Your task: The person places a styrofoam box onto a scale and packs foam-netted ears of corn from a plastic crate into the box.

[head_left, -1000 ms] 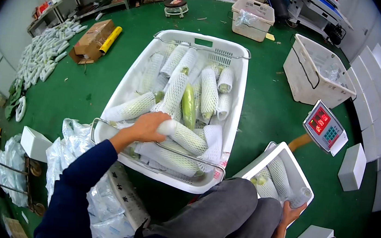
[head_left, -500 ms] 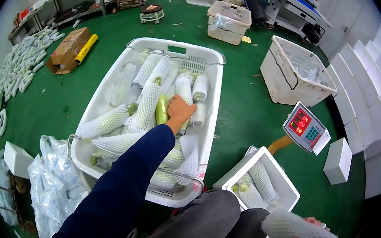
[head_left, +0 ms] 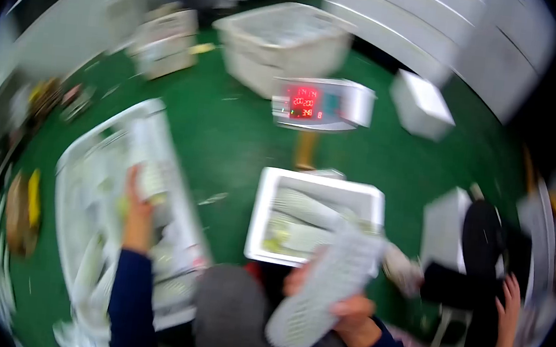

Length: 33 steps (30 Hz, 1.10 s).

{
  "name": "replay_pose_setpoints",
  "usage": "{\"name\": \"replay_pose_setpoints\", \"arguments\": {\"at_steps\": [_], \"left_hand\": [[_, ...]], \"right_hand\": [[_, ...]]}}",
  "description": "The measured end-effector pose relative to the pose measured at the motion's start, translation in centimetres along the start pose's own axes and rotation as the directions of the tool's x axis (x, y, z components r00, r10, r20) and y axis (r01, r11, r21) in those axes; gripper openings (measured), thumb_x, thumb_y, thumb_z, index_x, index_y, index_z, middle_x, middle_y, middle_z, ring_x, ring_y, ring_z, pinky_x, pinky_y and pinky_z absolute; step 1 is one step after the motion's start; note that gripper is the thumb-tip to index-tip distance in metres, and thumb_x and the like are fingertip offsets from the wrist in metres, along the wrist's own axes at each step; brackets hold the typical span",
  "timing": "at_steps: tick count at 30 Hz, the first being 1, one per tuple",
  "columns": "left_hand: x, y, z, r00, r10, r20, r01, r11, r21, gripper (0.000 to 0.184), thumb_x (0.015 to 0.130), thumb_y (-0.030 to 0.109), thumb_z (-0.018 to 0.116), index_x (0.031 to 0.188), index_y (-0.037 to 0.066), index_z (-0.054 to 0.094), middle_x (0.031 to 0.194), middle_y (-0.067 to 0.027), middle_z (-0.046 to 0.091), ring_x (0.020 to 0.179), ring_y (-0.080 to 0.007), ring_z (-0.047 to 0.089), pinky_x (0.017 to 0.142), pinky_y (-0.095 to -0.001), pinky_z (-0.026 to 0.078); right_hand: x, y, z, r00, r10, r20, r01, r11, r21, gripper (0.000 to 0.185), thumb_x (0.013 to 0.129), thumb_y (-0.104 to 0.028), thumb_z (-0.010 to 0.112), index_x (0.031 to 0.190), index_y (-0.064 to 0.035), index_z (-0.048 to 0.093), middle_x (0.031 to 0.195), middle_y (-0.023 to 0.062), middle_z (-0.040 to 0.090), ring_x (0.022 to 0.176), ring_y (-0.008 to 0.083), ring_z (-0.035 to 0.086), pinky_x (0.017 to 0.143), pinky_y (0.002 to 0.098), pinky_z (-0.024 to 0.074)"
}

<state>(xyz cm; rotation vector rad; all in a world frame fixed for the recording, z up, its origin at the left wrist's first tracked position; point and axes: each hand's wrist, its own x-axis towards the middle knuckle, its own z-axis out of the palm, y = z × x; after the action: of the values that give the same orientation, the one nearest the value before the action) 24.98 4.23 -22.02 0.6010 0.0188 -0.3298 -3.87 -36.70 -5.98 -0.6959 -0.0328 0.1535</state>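
Observation:
The view is smeared by motion. My right hand [head_left: 354,317] is closed around a long vegetable in a white foam net [head_left: 326,290], tilted in front of my knees. The net hides most of the vegetable. Below and left, my left hand [head_left: 138,210] reaches into a large white plastic basket [head_left: 186,177]. It lies against a net-wrapped vegetable [head_left: 151,184] with a yellow-green end; blur hides whether its fingers grip it. Several more wrapped vegetables fill the basket. Beyond my right hand stands a white foam box [head_left: 261,216] with wrapped vegetables lying in it.
A scale display with red digits [head_left: 304,103] stands behind the foam box. Farther back are a large off-white tub [head_left: 276,58] and a white foam block [head_left: 422,106]. At the right, another person's hand [head_left: 509,309] shows beside dark clothing.
My view has swung to the right, bringing the foam box and scale to the middle. The wrapped vegetable in my right hand now stands near the box. My left hand remains in the basket.

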Motion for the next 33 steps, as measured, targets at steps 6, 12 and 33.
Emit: {"name": "replay_pose_setpoints", "arguments": {"at_steps": [6,12,33], "left_hand": [[3.5,-11.5,25.5,0.931,-0.288,0.223,-0.099,0.387,0.917,0.07,0.072,0.026,0.077,0.134,0.003,0.053,0.109,-0.0111,0.067,0.098,-0.0215,0.067,0.085,-0.0372,0.057],[2.8,-28.1,28.3,0.632,-0.775,-0.021,0.002,-0.026,1.0,0.097,0.088,0.056,0.069,0.154,-0.003,0.03,0.139,-0.0258,0.054,0.129,-0.0323,0.053,0.109,-0.0392,0.041],[-10.0,-16.2,19.7,0.871,-0.477,-0.113,0.356,0.457,0.815,0.035,0.102,0.031,0.057,0.118,0.001,0.067,0.102,-0.0043,0.071,0.088,-0.011,0.066,0.077,-0.0264,0.052]], "right_hand": [[-1.2,-0.4,0.1,0.927,0.152,0.343,-0.035,0.945,-0.324,0.097,0.071,-0.022,0.083,0.151,-0.0006,0.032,0.136,0.0077,0.053,0.126,0.0173,0.048,0.107,0.0339,0.038],[-2.0,1.8,-2.6,0.94,-0.169,0.298,0.273,0.894,-0.356,0.101,0.066,-0.027,0.092,0.148,-0.0009,0.04,0.137,0.0087,0.057,0.124,0.021,0.052,0.107,0.0382,0.0388],[0.7,2.0,-0.8,0.965,0.194,0.178,-0.158,0.968,-0.196,0.072,0.065,-0.019,0.077,0.129,0.0029,0.052,0.111,0.015,0.065,0.103,0.0247,0.064,0.094,0.0377,0.051]]}}
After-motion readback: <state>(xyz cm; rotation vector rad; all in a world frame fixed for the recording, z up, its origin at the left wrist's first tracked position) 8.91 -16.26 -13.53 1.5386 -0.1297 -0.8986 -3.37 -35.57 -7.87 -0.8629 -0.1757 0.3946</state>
